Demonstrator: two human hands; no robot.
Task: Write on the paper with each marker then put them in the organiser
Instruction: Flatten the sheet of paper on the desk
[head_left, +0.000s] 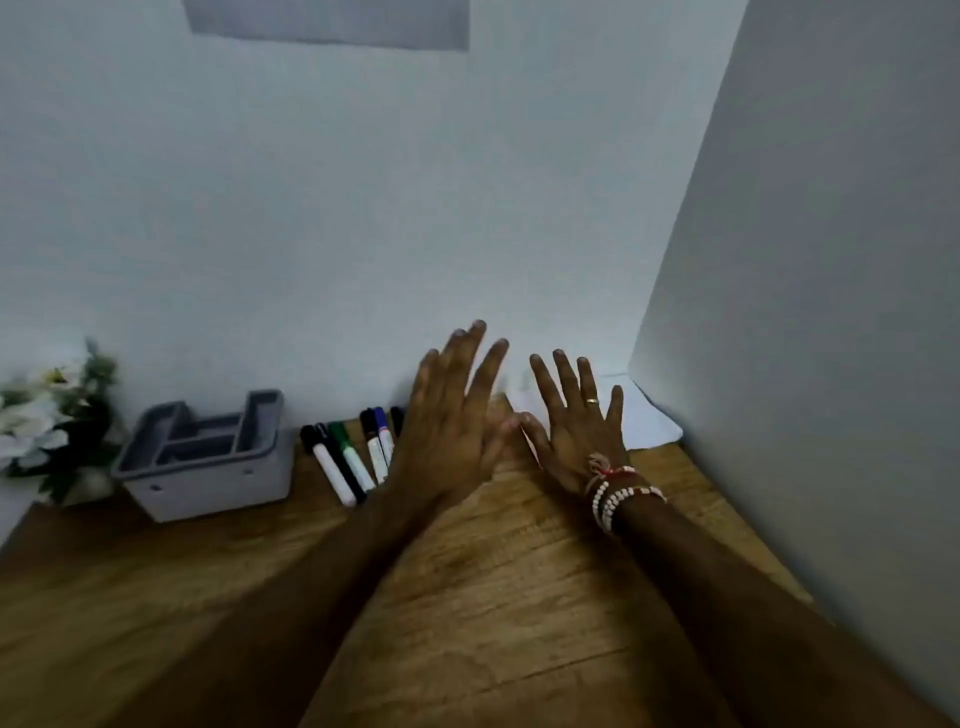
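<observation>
My left hand and right hand hover spread and empty. The capped plastic markers lie just left of them, beside the grey compartmented organiser. They should be light, stiff and smooth, so I'd pinch one mid-barrel.

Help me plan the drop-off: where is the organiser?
In the head view, the grey organiser stands on the left of the wooden table, by the wall, between the white flowers and the row of markers.
</observation>
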